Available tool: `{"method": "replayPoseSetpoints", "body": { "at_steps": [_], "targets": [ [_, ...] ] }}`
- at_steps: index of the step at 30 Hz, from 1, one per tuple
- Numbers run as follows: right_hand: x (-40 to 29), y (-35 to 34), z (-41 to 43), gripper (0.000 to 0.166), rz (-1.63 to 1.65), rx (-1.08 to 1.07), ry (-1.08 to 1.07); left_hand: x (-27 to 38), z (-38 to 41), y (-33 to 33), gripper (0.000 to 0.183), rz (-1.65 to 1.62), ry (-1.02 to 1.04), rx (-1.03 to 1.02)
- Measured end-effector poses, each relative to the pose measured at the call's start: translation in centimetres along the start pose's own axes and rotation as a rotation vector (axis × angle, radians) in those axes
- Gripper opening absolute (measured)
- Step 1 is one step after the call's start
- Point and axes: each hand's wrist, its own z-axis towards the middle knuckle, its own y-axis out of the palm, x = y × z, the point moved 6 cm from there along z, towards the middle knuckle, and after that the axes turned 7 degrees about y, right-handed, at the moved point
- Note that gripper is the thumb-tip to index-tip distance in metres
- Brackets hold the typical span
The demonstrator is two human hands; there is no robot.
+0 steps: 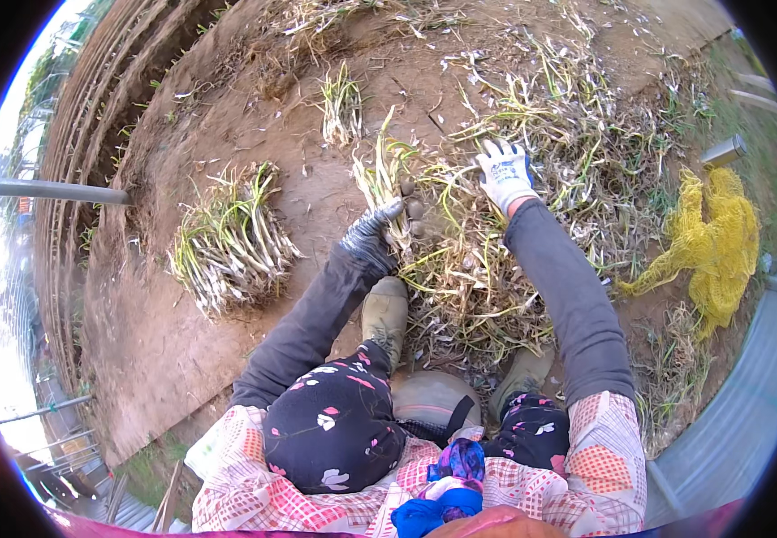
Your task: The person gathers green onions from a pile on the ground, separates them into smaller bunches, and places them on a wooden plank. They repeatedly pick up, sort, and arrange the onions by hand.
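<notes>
My left hand (370, 237), in a grey glove with dark fingertips, is closed around a small bunch of green onion-like plants (382, 176). The leaves point away from me and the pale lower ends hang over my boot. My right hand (506, 171), in a white and blue glove, lies back-up on the loose pile of similar plants (482, 269). Its fingertips reach into the leaves, so whether they grip any is hidden. To the left, a larger sorted heap of the plants (237, 245) rests on bare soil. Farther ahead lies another small bunch (341, 111).
A yellow mesh net (718, 242) lies crumpled at the right, near a metal cylinder (724, 150). Plant scraps (583, 101) cover the ground beyond my right hand. A metal pole (52, 191) juts in from the left, before soil ridges (109, 74). My boots (386, 313) flank the pile's near edge.
</notes>
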Motion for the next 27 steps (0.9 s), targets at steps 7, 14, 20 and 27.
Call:
{"method": "replayPoseSetpoints", "body": {
  "at_steps": [7, 14, 20, 27],
  "targets": [
    [2.0, -8.8, -4.7, 0.024, 0.347, 0.452, 0.009, -0.8, 0.4, -2.4, 0.022, 0.172, 0.012, 0.134],
    [-4.2, -13.7, -15.4, 0.025, 0.354, 0.484, -0.197, -5.4, 1.0, -1.0, 0.022, 0.435, -0.145, 0.251],
    [-3.8, -12.9, -19.5, 0.033, 0.957, 0.333, -0.159, -6.1, -1.3, -1.0, 0.029, 0.503, -0.201, 0.157],
    [-7.6, -9.5, -20.5, 0.093, 2.557, -1.087, -0.098, -8.4, -4.0, 5.1, 0.019, 0.599, -0.373, -0.267]
  ]
}}
